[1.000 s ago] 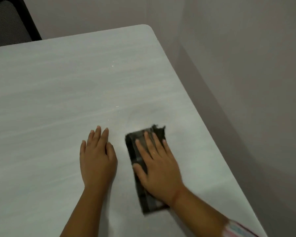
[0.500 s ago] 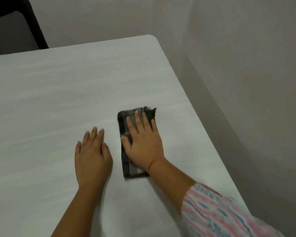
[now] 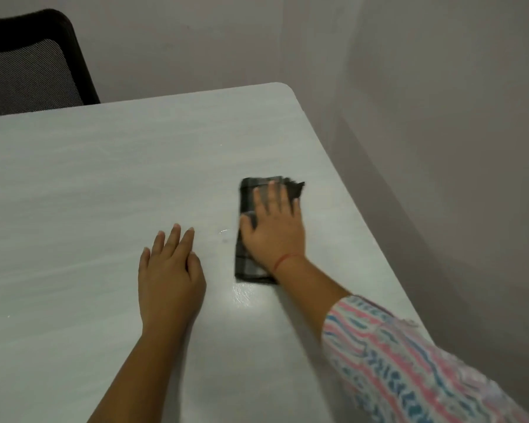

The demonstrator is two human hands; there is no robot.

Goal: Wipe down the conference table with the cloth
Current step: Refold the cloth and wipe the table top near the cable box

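Dark checked cloth (image 3: 248,265) lies folded on the pale counter (image 3: 89,178), near its right edge and short of the far corner. My right hand (image 3: 274,236) presses it flat from above, fingers straight and spread, gripping nothing. My left hand (image 3: 170,276) rests flat on the counter just beside it, fingers straight, clear of the cloth. A damp sheen (image 3: 245,296) shows just behind the cloth, so I judge that strip wiped. The wide stretch to the left and the far corner look dry and left to do. No container shows.
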